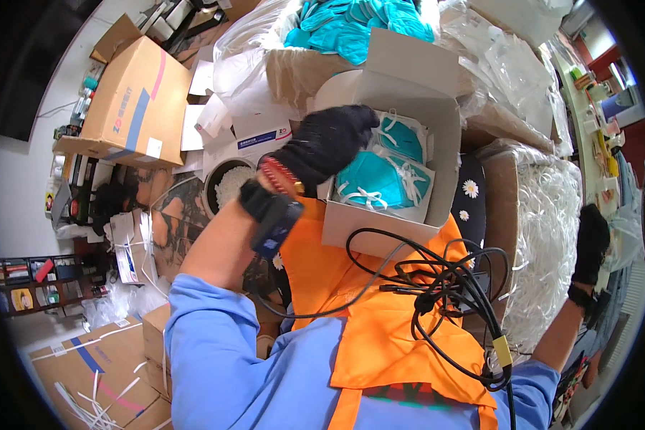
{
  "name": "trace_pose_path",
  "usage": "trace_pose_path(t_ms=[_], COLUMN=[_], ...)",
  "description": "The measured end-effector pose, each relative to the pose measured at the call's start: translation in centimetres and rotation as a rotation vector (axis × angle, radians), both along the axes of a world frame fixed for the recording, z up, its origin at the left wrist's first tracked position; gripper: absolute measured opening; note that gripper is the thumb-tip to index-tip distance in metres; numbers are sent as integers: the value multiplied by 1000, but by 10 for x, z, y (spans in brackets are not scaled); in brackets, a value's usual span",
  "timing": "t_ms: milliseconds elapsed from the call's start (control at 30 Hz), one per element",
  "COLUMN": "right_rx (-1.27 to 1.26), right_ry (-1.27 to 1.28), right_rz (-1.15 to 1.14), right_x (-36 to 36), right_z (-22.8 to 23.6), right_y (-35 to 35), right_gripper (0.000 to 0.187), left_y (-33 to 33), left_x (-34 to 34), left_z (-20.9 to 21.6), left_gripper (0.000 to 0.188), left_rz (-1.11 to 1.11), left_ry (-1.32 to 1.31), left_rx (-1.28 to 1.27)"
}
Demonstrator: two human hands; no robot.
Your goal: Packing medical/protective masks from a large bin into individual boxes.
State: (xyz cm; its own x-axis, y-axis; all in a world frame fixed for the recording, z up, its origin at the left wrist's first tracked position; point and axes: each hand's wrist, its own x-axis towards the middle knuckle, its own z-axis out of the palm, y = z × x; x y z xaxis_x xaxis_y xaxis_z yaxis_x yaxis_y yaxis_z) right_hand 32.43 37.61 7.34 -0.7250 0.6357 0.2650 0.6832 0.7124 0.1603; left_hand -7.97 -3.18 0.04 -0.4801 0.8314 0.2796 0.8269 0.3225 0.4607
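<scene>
A tangle of black cables point(444, 287) hangs against an orange vest point(380, 337) and blue sleeves, closest to the camera. Beyond it, the left hand point(327, 143), in a black glove, reaches over the near edge of an open white cardboard box point(408, 93) resting on the person's lap; its fingers are curled, and whether they pinch anything cannot be told. Inside the box lie teal face masks point(383, 179) with white straps, just beside the hand. The gloved right hand point(593, 240) hangs far to the right, beside a heap of white straps point(545, 236), its grip unclear.
</scene>
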Motion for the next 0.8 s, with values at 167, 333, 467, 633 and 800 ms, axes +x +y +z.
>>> trace_pose_path(t_ms=[167, 333, 467, 633, 800], right_rx=[-136, -847, -731, -684, -751], right_ry=[304, 494, 87, -288, -86], right_rz=[497, 794, 749, 401, 439], right_x=[-116, -221, -301, -330, -313], right_z=[-15, -32, -89, -136, -137], right_y=[-82, -174, -182, -180, -197], right_gripper=[18, 21, 29, 51, 49], left_y=[30, 33, 29, 15, 3], left_x=[15, 26, 32, 42, 49], left_z=[-12, -2, -22, -38, -32], left_gripper=[34, 52, 48, 34, 11], left_rz=[-94, -122, -112, -91, -66], left_ry=[397, 71, 84, 158, 184], left_rx=[-459, -757, -714, -497, -321])
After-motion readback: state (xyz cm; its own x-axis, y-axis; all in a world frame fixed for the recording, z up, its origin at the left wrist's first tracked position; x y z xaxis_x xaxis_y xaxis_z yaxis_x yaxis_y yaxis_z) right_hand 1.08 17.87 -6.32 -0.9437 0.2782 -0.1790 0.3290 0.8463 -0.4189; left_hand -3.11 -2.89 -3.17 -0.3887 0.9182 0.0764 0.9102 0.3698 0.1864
